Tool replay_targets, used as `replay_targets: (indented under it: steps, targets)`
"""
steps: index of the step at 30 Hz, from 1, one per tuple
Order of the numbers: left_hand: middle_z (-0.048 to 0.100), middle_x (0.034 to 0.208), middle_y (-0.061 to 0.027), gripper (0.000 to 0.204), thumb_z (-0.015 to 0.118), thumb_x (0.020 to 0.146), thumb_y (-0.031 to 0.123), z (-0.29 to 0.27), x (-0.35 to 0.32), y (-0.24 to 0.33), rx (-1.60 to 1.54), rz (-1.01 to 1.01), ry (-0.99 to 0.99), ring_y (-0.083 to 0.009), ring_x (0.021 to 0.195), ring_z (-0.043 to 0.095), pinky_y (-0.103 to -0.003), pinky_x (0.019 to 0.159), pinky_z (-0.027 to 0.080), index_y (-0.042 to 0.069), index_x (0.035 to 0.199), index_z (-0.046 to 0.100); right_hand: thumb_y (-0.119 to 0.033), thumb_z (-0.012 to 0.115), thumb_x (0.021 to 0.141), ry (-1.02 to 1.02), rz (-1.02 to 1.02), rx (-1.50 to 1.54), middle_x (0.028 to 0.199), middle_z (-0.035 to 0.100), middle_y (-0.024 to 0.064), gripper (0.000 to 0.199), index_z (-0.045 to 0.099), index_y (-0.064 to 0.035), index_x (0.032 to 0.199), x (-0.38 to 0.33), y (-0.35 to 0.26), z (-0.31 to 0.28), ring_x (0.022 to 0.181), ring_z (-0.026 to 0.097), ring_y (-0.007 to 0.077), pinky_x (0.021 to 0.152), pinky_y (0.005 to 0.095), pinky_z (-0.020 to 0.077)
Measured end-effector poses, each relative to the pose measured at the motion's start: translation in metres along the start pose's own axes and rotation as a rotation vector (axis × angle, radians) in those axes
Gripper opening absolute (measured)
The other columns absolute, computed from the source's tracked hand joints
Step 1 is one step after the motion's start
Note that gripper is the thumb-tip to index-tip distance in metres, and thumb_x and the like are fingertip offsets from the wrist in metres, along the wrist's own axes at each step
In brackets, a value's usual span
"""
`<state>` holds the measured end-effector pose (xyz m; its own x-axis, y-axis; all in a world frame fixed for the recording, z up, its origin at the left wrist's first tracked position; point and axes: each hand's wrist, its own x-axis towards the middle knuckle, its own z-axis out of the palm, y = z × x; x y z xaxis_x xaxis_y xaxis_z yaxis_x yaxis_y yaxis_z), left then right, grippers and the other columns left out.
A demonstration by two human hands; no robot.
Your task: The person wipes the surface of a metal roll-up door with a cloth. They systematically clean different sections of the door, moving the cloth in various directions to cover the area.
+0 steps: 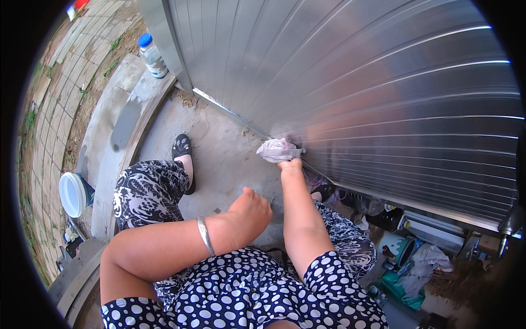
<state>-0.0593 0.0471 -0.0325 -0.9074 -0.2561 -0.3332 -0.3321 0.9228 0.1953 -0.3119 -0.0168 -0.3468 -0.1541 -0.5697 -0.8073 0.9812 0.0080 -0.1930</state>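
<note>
My right hand [291, 163] reaches forward and grips a pale, whitish-pink cloth [278, 150]. The cloth is pressed against the lower part of a ribbed, shiny metal door [339, 104], close to its bottom edge. Most of the right fingers are hidden by the cloth. Bent across the front of my body, my left hand [249, 215] is curled into a fist, apart from the door and the cloth. Nothing shows in that fist, and a silver bangle [205, 236] circles its wrist.
A clear jar with a blue lid [152, 55] stands on the concrete step by the door frame [164, 44]. A white bucket [75, 195] sits at the left edge. Cans, plastic bags [426, 263] and other clutter lie at the lower right beneath the door.
</note>
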Motion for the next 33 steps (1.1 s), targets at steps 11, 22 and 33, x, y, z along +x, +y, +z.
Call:
replay_targets:
  steps: [11, 22, 33]
  targets:
    - [0.065, 0.09, -0.0057, 0.017, 0.055, 0.08, 0.016, 0.005, -0.002, -0.004, -0.018, -0.032, -0.016, -0.0208, 0.086, 0.064, -0.032, 0.073, 0.045, 0.008, 0.094, 0.062, -0.021, 0.041, 0.085, -0.122, -0.234, 0.065, 0.115, 0.059, 0.0205, 0.037, 0.06, 0.0018, 0.106, -0.149, -0.058, 0.043, 0.11, 0.054, 0.0363, 0.1, 0.0551, 0.038]
    - [0.051, 0.125, -0.0162, 0.081, 0.036, 0.088, 0.065, -0.019, 0.023, -0.018, -1.786, 0.011, 0.162, -0.0272, 0.112, 0.054, -0.042, 0.089, 0.047, 0.004, 0.141, 0.029, -0.034, 0.033, 0.094, -0.573, -0.558, -0.226, 0.133, 0.047, 0.0173, 0.049, 0.047, -0.0013, 0.128, -0.36, -0.035, 0.137, 0.125, 0.042, 0.0361, 0.105, 0.0529, 0.031]
    - [0.054, 0.123, -0.0135, 0.049, 0.054, 0.091, 0.016, -0.024, 0.032, -0.03, -2.014, -0.002, 0.735, -0.0203, 0.115, 0.05, -0.034, 0.097, 0.042, 0.004, 0.135, 0.036, -0.004, 0.046, 0.091, -0.554, -0.683, -0.795, 0.131, 0.047, 0.0134, 0.04, 0.042, 0.0032, 0.13, -0.359, 0.036, 0.106, 0.121, 0.046, 0.0228, 0.103, 0.0364, 0.0355]
